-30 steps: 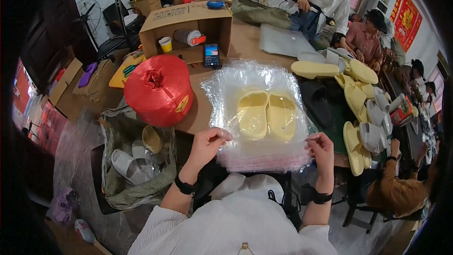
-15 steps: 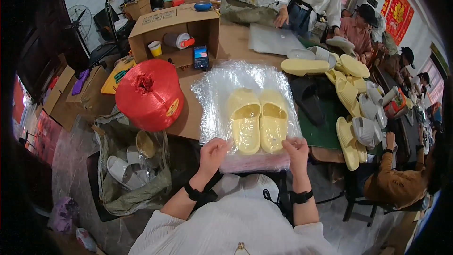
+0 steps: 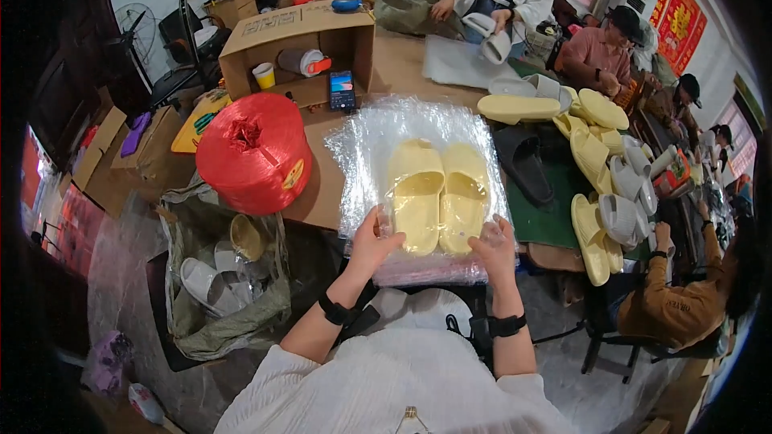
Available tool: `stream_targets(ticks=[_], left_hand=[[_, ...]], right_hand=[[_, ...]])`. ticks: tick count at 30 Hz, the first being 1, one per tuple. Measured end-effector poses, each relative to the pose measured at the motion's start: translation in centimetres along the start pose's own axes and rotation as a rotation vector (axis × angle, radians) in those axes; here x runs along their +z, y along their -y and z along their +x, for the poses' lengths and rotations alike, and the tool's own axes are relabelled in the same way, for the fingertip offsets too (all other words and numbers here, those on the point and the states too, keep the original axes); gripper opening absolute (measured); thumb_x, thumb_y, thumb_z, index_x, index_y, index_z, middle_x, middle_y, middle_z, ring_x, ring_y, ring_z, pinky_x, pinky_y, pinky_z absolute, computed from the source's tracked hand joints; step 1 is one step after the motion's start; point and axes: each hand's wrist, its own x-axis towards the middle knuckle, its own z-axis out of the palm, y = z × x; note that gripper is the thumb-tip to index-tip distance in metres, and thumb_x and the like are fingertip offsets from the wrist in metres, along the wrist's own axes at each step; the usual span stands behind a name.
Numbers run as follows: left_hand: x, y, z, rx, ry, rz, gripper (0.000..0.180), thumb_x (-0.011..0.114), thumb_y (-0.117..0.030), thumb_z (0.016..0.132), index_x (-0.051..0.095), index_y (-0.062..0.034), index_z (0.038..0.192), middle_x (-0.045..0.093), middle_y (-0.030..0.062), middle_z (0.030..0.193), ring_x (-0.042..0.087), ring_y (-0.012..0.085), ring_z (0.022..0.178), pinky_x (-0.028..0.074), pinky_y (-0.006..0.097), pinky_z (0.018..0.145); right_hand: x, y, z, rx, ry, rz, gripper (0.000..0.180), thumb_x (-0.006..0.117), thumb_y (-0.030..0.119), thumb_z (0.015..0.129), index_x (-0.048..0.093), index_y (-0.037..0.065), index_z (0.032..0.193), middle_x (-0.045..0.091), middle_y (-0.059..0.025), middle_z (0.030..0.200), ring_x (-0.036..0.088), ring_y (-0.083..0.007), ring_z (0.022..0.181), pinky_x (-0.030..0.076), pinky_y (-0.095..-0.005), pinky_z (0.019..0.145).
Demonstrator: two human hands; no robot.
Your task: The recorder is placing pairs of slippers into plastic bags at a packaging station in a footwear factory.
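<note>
Pair of pale-yellow foam slide slippers (image 3: 416, 185), 2 pcs, toes to 12 o'clock, under clear plastic film (image 3: 480, 186), on a stack of glossy clear plastic bags (image 3: 362, 185); film edges hard to make out, bag count unclear. L hand (image 3: 375, 243) at 8 o'clock, R hand (image 3: 494, 251) at 4: thumbs by the heels, fingers bent; can't tell if either grips film. 1 black slide slipper (image 3: 524, 167) at 2 o'clock; approx. 3 o'clock, heap of yellow & grey slippers (image 3: 591, 157), overlapping, uncountable. 9–10 o'clock: 1 red plastic-twine roll (image 3: 253, 153). 10–11: 1 brown cardboard box (image 3: 277, 32), interior part-hidden; 1 dark phone (image 3: 342, 90).
</note>
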Motion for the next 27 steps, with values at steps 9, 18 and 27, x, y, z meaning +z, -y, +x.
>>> stream_targets(ticks=[9,18,27], left_hand=[[0.0,-2.6,-2.3,0.121,0.193,-0.751,0.071,0.06,0.01,0.08,0.034,0.0038,0.146,0.054,0.0096,0.134,0.052,0.0176,0.121,0.038,0.031,0.106],[1.4,-5.3,-5.3,0.154,0.229,-0.864,0.059,0.065,0.004,0.083,0.045,0.0007,0.138,0.058,0.0085,0.129,0.054,0.0187,0.121,0.041,0.035,0.104],[1.8,-4.4,-4.5,0.016,0.253,-0.865,0.05,0.063,0.002,0.085,0.049,-0.0018,0.133,0.061,0.0072,0.125,0.058,0.0191,0.114,0.045,0.034,0.099]], right_hand=[[-1.5,6.3,-2.8,-0.019,0.151,0.619,0.058,0.069,-0.009,0.078,0.048,-0.004,0.132,0.06,-0.0108,0.123,0.058,-0.0179,0.111,0.045,-0.0318,0.098],[-1.3,8.3,-5.2,-0.245,-0.028,0.396,0.053,0.072,-0.003,0.08,0.052,-0.002,0.129,0.062,-0.0076,0.12,0.058,-0.0156,0.111,0.044,-0.0304,0.097],[0.5,8.0,-4.9,-0.302,-0.1,0.269,0.051,0.071,-0.003,0.081,0.051,-0.003,0.128,0.061,-0.009,0.118,0.058,-0.0168,0.109,0.045,-0.03,0.096]])
